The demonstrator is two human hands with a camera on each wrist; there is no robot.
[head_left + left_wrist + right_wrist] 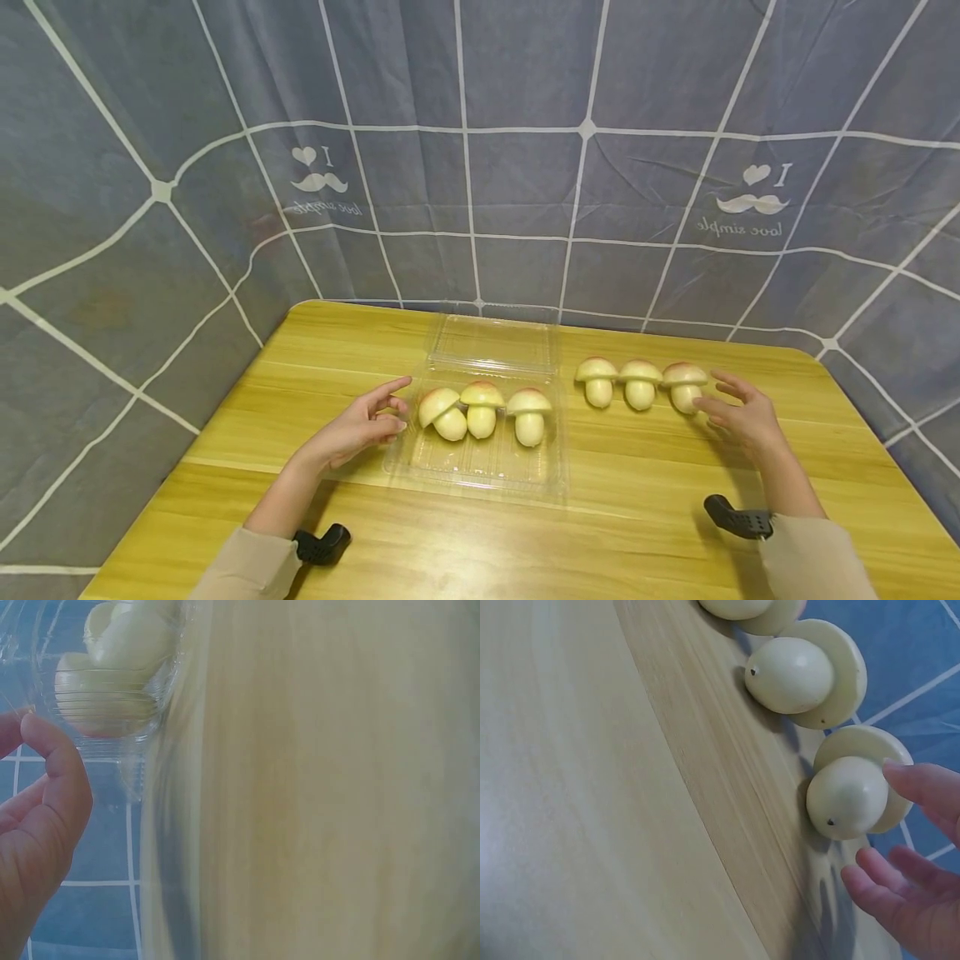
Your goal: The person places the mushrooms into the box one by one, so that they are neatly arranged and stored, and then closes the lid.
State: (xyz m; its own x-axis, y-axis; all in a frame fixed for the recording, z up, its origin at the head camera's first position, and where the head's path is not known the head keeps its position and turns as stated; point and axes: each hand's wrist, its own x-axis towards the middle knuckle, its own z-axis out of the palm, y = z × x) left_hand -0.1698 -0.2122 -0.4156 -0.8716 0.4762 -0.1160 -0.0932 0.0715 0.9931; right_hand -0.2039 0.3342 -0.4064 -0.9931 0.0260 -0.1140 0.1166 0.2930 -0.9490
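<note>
A clear plastic clamshell box (480, 477) lies with its lid laid back on the wooden table. Inside it are three toy mushrooms, one leaning left (442, 414), one in the middle (482, 410) and one on the right (529, 417). My left hand (360, 429) is at the box's left edge, fingers loosely bent; whether it touches the plastic I cannot tell. Right of the box stand three more mushrooms in a row. By the rightmost mushroom (847, 791) is my right hand (746, 417), its fingers spread and its thumb close to the stem, gripping nothing.
The other two mushrooms in the row, the left one (597, 381) and the middle one (640, 384), stand side by side. A grey curtain (525, 183) with white lines hangs behind the wooden table (450, 550). Black wrist cameras (324, 546) are on both forearms.
</note>
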